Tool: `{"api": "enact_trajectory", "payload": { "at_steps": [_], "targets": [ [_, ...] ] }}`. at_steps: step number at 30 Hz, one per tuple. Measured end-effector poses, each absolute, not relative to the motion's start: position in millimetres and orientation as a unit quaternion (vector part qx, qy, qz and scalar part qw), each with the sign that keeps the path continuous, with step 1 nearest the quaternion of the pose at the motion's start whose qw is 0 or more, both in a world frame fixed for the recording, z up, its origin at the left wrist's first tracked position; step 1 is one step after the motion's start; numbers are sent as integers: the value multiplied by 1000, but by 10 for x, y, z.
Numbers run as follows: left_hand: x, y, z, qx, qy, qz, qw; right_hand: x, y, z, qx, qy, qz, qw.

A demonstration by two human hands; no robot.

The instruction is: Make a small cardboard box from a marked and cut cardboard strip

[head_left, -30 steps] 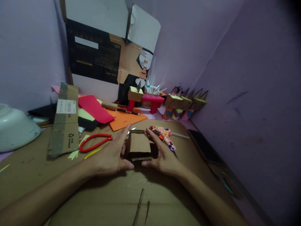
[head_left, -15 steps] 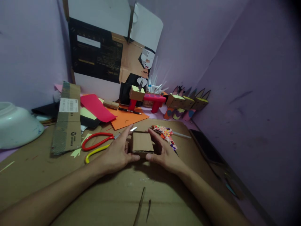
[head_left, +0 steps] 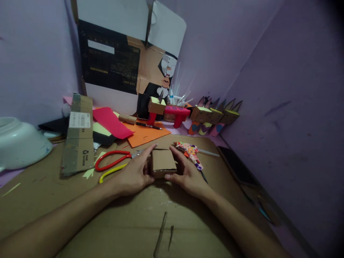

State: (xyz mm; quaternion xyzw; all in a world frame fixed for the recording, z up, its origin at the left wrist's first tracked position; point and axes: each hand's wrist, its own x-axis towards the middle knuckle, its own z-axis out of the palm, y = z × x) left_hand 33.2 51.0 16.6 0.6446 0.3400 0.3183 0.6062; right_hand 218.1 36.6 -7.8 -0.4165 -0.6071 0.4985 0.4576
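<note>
Between my two hands is a small cardboard box [head_left: 163,161], its flat top facing up, over the cardboard-covered table. My left hand [head_left: 136,170] grips its left side, with the thumb low at the front corner. On the right side my right hand [head_left: 187,175] holds it, thumb across the front face and fingers along the far edge. The underside of the box is hidden. Just left of my left hand lie scissors [head_left: 113,153] with one red and one yellow handle, blades partly covered. Beyond my right hand rests a glue gun [head_left: 189,150] patterned in bright colours.
Cardboard strips [head_left: 161,233] lie in front. A long cardboard piece [head_left: 79,143], red paper [head_left: 113,123] and orange paper [head_left: 147,134] are at the back left, beside a white bowl [head_left: 21,143]. Several cardboard animal figures [head_left: 202,114] stand behind; a phone [head_left: 236,166] lies right.
My left thumb has drawn back from the box's front toward its left corner. The box sits almost where it was, turned very slightly; both hands still hold it.
</note>
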Motion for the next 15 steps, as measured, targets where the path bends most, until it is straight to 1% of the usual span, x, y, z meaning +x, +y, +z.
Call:
{"api": "enact_trajectory", "payload": {
  "at_steps": [2,5,9,12,15],
  "targets": [
    [307,539,124,690,335,313,559,2185,356,-76,-422,-610,493,455],
    [271,578,74,760,356,291,460,2192,346,-78,-421,-613,493,451],
    [236,589,50,793,379,286,382,2200,341,-94,-425,-630,464,456],
    [219,578,75,800,400,279,348,2202,343,-114,-417,-641,451,461],
    [212,568,129,806,406,251,349,2203,347,-127,-415,-646,441,464]
  ]
}}
